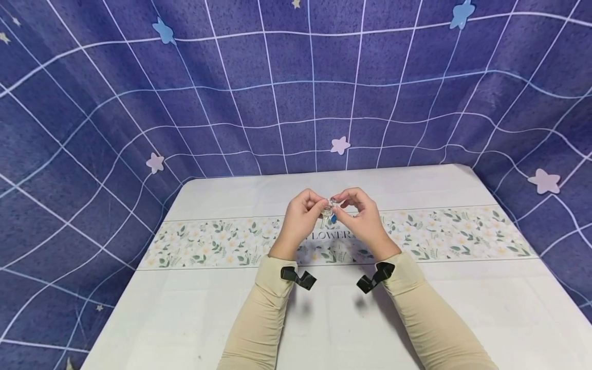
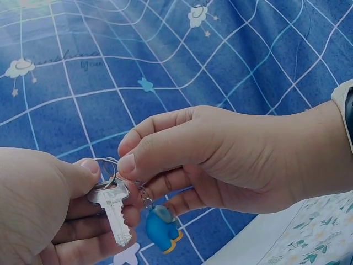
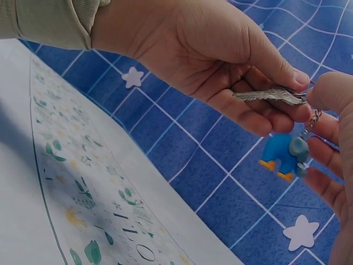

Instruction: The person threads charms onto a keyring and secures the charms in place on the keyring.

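Observation:
Above the table, my left hand and right hand meet at a metal key ring. The left thumb and fingers pinch one side of the ring. A silver key hangs from it, toothed blade down, in front of the left fingers. On the opposite side, the right thumb and index finger pinch the ring. Below them a short chain carries a blue animal charm with a grey head and orange feet. The charm dangles beside the right hand's lower fingers. Fingertips partly hide the ring.
Beneath the hands is a white table cover with a flowered band across it. A blue-purple curtain with grid lines and stars hangs behind and at the sides. Black camera mounts sit on both wrists.

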Demonstrator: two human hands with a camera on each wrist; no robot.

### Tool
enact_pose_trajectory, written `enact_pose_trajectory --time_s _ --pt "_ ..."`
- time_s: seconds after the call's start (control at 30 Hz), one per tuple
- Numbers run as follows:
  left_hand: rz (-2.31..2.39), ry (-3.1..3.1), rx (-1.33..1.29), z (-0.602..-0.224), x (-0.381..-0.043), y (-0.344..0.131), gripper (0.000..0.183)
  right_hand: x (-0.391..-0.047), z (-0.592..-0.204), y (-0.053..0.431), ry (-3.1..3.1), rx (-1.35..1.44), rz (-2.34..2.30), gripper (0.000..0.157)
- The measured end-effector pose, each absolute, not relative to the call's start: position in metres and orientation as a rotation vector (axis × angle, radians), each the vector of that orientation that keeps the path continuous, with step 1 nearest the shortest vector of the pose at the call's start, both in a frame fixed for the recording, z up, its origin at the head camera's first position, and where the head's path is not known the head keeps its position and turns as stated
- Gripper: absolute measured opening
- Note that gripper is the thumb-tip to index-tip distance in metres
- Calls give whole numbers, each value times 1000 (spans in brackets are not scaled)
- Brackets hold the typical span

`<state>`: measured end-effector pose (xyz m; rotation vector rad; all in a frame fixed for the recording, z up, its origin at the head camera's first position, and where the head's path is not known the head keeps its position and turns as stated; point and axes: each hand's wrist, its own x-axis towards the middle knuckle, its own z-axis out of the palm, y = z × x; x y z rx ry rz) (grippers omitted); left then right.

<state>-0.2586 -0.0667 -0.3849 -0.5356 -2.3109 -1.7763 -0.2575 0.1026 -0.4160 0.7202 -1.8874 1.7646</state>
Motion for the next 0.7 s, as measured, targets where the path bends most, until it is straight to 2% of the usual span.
enact_pose_trajectory --time_s 0.3,0.7 --pt "-1789 -2293 -545 -411 -279 -70 12 -260 -416 106 -1912 853 1737 34" --pt "-1818 -2278 -580 -411 -280 -74 13 -258 -414 106 -1929 868 1689 28"
